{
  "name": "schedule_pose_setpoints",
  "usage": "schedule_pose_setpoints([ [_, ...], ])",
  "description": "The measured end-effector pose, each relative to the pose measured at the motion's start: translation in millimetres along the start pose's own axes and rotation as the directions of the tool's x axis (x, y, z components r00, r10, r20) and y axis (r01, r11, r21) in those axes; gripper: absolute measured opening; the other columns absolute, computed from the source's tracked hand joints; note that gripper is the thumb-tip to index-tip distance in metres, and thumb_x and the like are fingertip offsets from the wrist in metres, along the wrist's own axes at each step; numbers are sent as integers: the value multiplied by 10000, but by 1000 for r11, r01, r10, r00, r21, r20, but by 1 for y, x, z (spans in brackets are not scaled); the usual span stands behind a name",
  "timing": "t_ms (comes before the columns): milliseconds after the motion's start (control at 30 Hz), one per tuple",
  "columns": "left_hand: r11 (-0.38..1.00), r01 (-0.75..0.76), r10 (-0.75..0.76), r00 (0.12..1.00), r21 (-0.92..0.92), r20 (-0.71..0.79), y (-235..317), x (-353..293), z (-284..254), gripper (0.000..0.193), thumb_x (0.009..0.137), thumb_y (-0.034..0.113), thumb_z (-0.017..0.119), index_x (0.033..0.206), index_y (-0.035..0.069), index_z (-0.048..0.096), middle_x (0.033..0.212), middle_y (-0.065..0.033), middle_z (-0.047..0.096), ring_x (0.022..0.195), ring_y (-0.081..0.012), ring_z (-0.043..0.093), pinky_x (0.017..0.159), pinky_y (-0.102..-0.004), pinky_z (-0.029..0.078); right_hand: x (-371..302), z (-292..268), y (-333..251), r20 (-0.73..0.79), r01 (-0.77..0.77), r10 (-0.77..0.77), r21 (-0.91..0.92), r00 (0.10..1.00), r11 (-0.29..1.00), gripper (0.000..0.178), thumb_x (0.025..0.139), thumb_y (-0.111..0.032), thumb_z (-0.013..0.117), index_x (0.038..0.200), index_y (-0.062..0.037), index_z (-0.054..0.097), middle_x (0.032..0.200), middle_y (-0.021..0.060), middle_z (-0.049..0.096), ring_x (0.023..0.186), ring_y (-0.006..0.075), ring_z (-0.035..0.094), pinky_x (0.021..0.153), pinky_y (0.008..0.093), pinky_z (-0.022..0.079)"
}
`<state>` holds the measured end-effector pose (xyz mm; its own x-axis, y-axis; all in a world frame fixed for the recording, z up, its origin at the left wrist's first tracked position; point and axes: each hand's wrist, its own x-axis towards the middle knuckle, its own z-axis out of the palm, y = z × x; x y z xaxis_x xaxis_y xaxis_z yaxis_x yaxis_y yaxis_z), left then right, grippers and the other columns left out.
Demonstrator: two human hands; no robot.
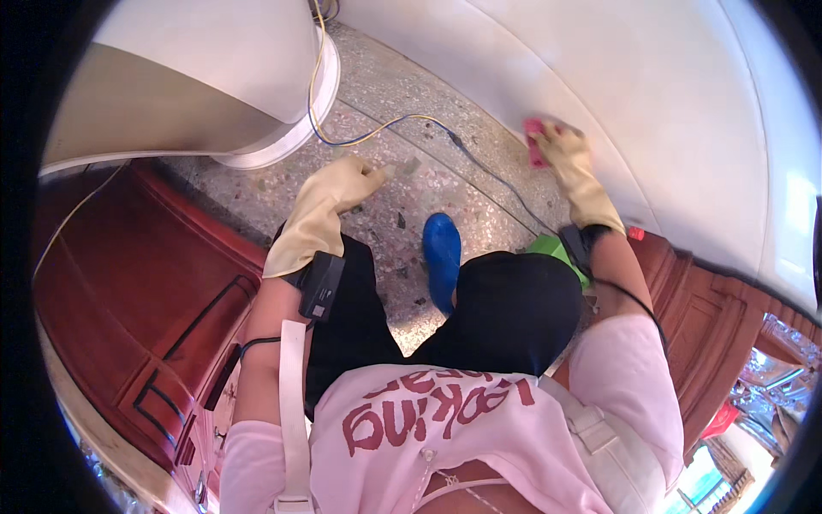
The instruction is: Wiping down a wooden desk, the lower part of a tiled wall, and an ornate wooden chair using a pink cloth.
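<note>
My left hand, in a cream rubber glove, hovers above the speckled floor with its fingers curled. A small pale grey piece shows just beyond its fingertips; whether the hand holds it or it belongs to the floor pattern I cannot tell. My right hand, gloved alike, reaches out to the right and grips a pink cloth or sponge. It presses this at the low edge of the white curved panel, where the panel meets the floor.
A yellow and blue cable joins a grey cord across the floor between my hands. A white rounded base stands at far left. Dark red wooden furniture flanks my left, brown wood my right. A green object sits beside my knee.
</note>
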<state>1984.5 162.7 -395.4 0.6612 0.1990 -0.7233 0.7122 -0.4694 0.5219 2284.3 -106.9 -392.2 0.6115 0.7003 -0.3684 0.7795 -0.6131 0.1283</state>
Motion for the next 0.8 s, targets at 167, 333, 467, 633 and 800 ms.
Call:
schedule_pose_setpoints([
  [167, 999, 44, -44, 997, 10, 62, -7, -4, -9, 566, 946, 550, 556, 1149, 60, 752, 1006, -242, 750, 999, -388, 723, 890, -469, 535, -55, -7, 57, -338, -161, 204, 150, 919, 975, 350, 920, -281, 677, 1267, -240, 686, 1226, 86, 711, 1014, 304, 704, 875, 429, 594],
  [333, 996, 3, -1, 1000, 84, -24, -18, 5, -5, 481, 956, 468, 592, 1159, 57, 736, 915, -184, 753, 860, -299, 717, 806, -426, 529, -63, -169, -12, -921, -92, -190, -234, 340, 968, 619, 728, 43, 702, 1311, -167, 696, 1243, 112, 713, 819, 300, 715, 660, 394, 581],
  [467, 997, 66, -67, 997, 41, 34, -1, 5, -8, 461, 954, 445, 604, 1161, 56, 739, 924, -198, 755, 880, -311, 726, 821, -426, 531, -22, -121, 6, -786, -57, -352, -439, 509, 897, 623, 750, 66, 689, 1330, -160, 671, 1245, 118, 685, 929, 305, 694, 681, 394, 603],
  [633, 996, -91, 93, 989, 26, -112, -9, 9, 11, 465, 950, 445, 602, 1130, 39, 742, 865, -175, 738, 828, -292, 707, 799, -422, 525, -34, 30, 44, -129, 151, -219, -401, 967, 903, 377, 949, -207, 611, 1326, -215, 638, 1247, 89, 666, 1032, 294, 688, 856, 415, 576],
  [800, 998, -17, 17, 1000, -52, -6, -19, -5, -8, 465, 975, 444, 592, 1105, 22, 734, 796, -88, 699, 752, -205, 646, 740, -382, 501, -102, -42, 63, -529, 30, 35, 114, 848, 993, 286, 959, -230, 587, 1216, -157, 688, 1037, 143, 739, 879, 340, 710, 770, 449, 549],
])
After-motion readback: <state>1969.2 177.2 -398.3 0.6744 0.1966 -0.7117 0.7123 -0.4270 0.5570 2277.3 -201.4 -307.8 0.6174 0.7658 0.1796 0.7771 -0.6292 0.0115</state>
